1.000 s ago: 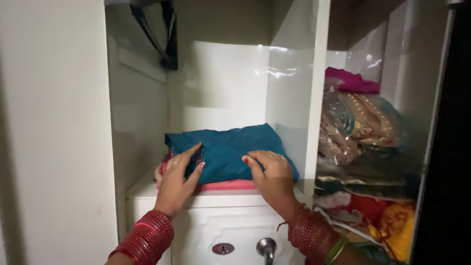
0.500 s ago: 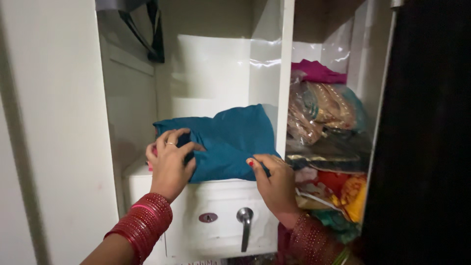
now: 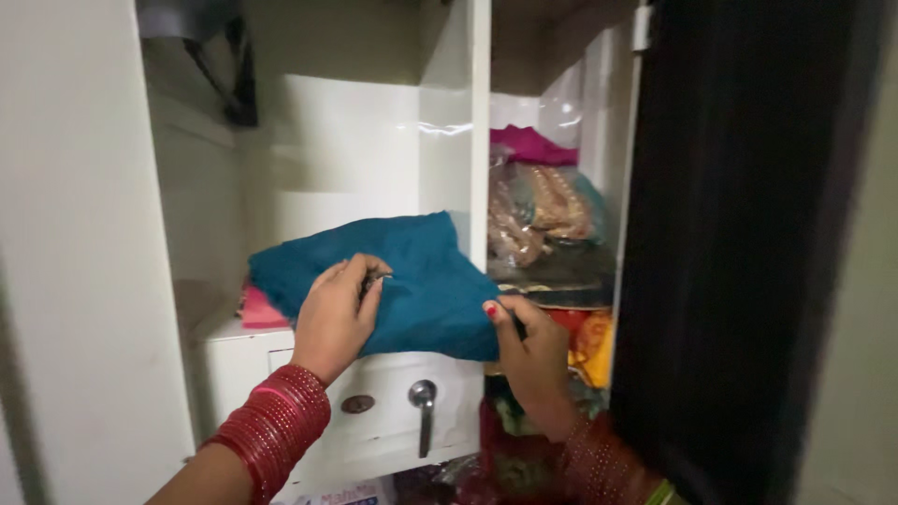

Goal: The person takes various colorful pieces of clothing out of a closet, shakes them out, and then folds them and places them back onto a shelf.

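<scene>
A folded teal cloth (image 3: 412,271) lies on the shelf of a white cupboard (image 3: 355,140), its front edge hanging over the locker below. My left hand (image 3: 337,313) rests on top of the cloth with fingers curled into its fabric. My right hand (image 3: 528,341) pinches the cloth's lower right corner between thumb and fingers. A pink folded cloth (image 3: 260,309) peeks out under the teal one at the left. Red bangles cover both wrists.
Below the shelf is a white locker door (image 3: 374,411) with a metal handle (image 3: 424,411) and a keyhole. The right compartment holds stacked clothes in clear bags (image 3: 543,220). A dark cupboard door (image 3: 739,243) stands open at the right. A dark strap (image 3: 234,75) hangs upper left.
The view has swung right. The teal cloth has slid forward over the locker's edge, the pink cloth now shows at the left, and my right hand has shifted to the cloth's lower right corner.
</scene>
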